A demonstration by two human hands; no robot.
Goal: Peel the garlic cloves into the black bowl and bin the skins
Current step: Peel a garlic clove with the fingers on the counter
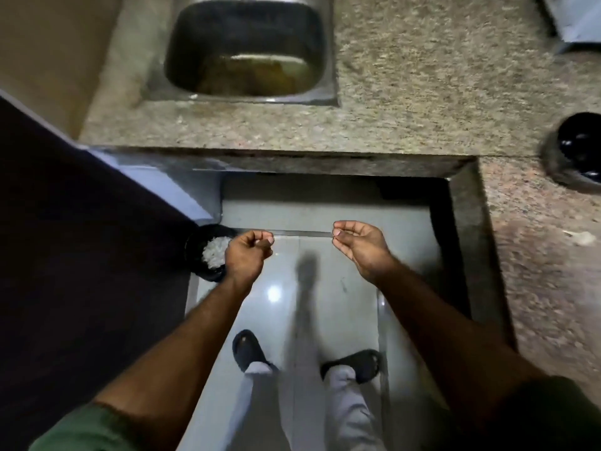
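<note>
My left hand (pixel 248 253), fingers curled on something unclear, hung above the bin (pixel 208 252); right hand (pixel 359 244) loosely cupped; black bowl (pixel 577 151) at the desk's (pixel 406 102) right edge.

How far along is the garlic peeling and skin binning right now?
Done: pale skins lie in the bin on the floor. In hand: the left hand, fingers curled, hangs by the bin; whether it holds skins is unclear. The right hand is cupped, apparently empty. Left: unclear; the black bowl sits blurred on the counter.
</note>
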